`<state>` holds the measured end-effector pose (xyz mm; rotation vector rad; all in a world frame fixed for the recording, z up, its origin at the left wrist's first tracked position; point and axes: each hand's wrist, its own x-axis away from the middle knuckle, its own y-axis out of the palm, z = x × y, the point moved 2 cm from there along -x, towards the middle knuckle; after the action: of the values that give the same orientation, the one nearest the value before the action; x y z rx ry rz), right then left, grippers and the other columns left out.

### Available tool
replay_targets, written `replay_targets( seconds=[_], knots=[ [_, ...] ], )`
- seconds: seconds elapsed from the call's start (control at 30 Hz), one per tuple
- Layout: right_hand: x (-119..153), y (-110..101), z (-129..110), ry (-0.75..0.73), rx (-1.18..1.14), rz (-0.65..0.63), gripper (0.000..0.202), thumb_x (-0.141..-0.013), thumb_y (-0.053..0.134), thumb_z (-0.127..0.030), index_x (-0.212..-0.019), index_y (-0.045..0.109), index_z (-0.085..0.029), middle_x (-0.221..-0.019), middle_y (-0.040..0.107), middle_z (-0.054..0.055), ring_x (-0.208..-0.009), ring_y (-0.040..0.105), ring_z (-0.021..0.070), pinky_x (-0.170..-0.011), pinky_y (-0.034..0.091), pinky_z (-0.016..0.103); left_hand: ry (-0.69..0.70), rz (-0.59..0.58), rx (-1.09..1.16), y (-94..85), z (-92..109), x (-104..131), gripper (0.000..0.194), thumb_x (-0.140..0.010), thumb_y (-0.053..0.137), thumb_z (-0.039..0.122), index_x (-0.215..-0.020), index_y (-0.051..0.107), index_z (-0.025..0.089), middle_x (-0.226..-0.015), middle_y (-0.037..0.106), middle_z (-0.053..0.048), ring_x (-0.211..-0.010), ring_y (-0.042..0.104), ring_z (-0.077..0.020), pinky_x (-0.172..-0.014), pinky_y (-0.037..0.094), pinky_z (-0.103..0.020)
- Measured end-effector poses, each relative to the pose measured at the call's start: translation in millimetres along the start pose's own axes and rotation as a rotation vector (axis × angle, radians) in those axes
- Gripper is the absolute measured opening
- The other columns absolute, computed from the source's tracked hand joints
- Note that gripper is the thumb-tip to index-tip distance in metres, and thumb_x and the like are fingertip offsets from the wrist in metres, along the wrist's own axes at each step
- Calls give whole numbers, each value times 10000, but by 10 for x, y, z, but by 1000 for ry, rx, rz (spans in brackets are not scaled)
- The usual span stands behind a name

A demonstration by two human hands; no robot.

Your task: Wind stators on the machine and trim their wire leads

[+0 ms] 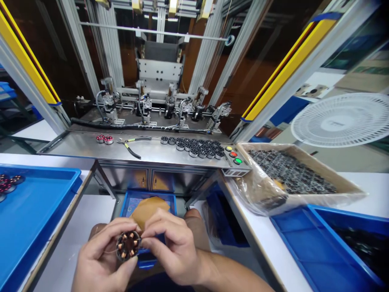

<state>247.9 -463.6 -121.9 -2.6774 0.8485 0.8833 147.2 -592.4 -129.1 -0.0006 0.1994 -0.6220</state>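
In the head view, my left hand (105, 257) holds a round black motor stator (128, 245) with copper windings, its fingers around the rim. The stator's open face is turned toward the camera. My right hand (173, 245) pinches at the stator's right edge with thumb and forefinger; what lies between those fingertips is too small to make out. A thin wire runs from the stator's left side across my left fingers. Both hands are above a blue bin (172, 198) that has brown paper (150, 207) in it.
Pliers (131, 148), two red-wound stators (104, 139) and many black ones (199, 147) lie on the metal bench (82, 148). Button box (233, 155), carton (349, 190) and blue bin (291, 231) are right; a blue tray (36, 219) is left. Machine heads stand behind.
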Motion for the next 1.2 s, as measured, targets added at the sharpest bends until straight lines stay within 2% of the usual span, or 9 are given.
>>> replay_targets(
  seconds=[0.2, 0.33, 0.43, 0.53, 0.63, 0.83, 0.97, 1.13, 1.2],
  knots=[
    [150, 73, -70, 5, -22, 128, 58, -837, 673, -136, -815, 709, -175, -682, 667, 46, -644, 602, 143, -627, 488, 275, 175, 117, -91, 53, -1, 92, 238, -698, 730, 174, -907, 755, 282, -944, 735, -11, -924, 691, -162, -837, 552, -189],
    [165, 61, -86, -105, -3, 87, 67, -865, 655, -160, -886, 717, -176, -697, 679, 56, -651, 613, 152, -630, 503, 282, 243, 14, -129, -31, -27, 56, 362, -656, 762, 102, -962, 757, 293, -973, 748, -13, -900, 709, -171, -808, 568, -196],
    [73, -38, -73, -149, 32, 24, 120, -874, 686, -226, -976, 711, -168, -756, 682, 69, -691, 624, 155, -652, 520, 282, 125, -68, -50, -63, -16, 1, 337, -625, 782, 116, -914, 775, 291, -937, 756, -18, -896, 719, -184, -790, 569, -198],
    [-91, -149, -53, -205, 41, -66, 308, -831, 755, -363, -1060, 695, -167, -873, 684, 93, -792, 641, 171, -718, 532, 305, -117, -123, 121, -13, 11, -8, 273, -582, 848, 285, -846, 785, 254, -888, 753, -35, -830, 717, -200, -743, 567, -214],
    [-252, -186, -37, -273, 12, -231, 331, -832, 742, -427, -997, 706, -142, -947, 681, 122, -874, 654, 189, -787, 539, 344, -331, -173, 283, 71, 36, 22, 433, -505, 889, 481, -836, 783, 224, -823, 740, -48, -735, 686, -203, -672, 554, -244],
    [-391, -140, -69, -377, 27, -417, 359, -911, 636, -456, -792, 714, -126, -894, 703, 126, -819, 669, 167, -770, 552, 340, -364, -494, 329, 127, 25, -12, 379, -614, 833, 471, -882, 779, 208, -784, 707, -56, -730, 646, -206, -686, 539, -278],
    [-348, -148, -147, -411, 68, -342, 314, -930, 630, -396, -751, 700, -147, -875, 722, 93, -774, 648, 132, -737, 542, 298, -376, -520, 336, 67, -60, -22, 434, -624, 823, 499, -937, 766, 203, -787, 688, -54, -728, 625, -192, -684, 530, -273],
    [-112, -138, -192, -510, 210, -50, 120, -937, 625, -237, -874, 677, -149, -854, 713, 76, -800, 623, 141, -724, 538, 289, -405, -400, 321, 56, -120, 22, 415, -588, 868, 414, -934, 762, 209, -885, 713, -69, -808, 664, -209, -694, 550, -255],
    [-15, -116, -190, -521, 256, 69, 75, -934, 621, -211, -941, 675, -160, -817, 700, 61, -796, 612, 148, -709, 542, 295, -344, -322, 328, 84, -93, 21, 403, -554, 891, 342, -921, 767, 231, -919, 721, -64, -849, 684, -223, -722, 566, -257]
  ],
)
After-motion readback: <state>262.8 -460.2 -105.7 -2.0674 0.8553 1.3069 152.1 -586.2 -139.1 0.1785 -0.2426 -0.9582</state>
